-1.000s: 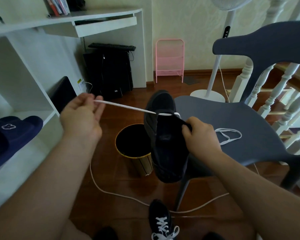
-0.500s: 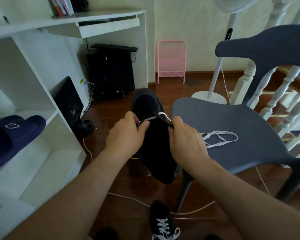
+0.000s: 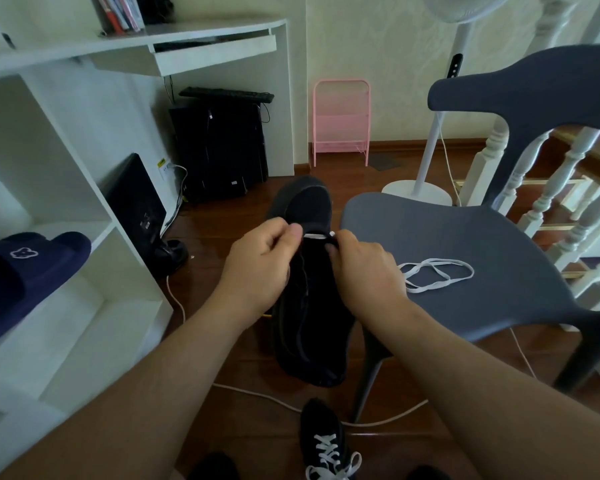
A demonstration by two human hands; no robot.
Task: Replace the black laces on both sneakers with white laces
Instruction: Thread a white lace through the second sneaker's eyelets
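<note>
Both hands [image 3: 257,261] [image 3: 364,268] pinched the white lace [image 3: 315,235] at my sneaker's [image 3: 309,306] lowest eyelets, steadying it for threading.

A grey-blue plastic chair [image 3: 465,244] stands on the wooden floor [image 3: 243,368] at right. Behind it rises a white standing fan [image 3: 426,161] on its round base, beside white stair balusters [image 3: 561,188]. A pink wire rack [image 3: 342,123] leans against the far wall. Under the white desk [image 3: 153,39] sits a black computer tower [image 3: 219,150] with a keyboard [image 3: 226,94] on top. A navy slipper [image 3: 25,271] lies on the white shelf [image 3: 73,327] at left. A white cable [image 3: 274,400] trails across the floor.
</note>
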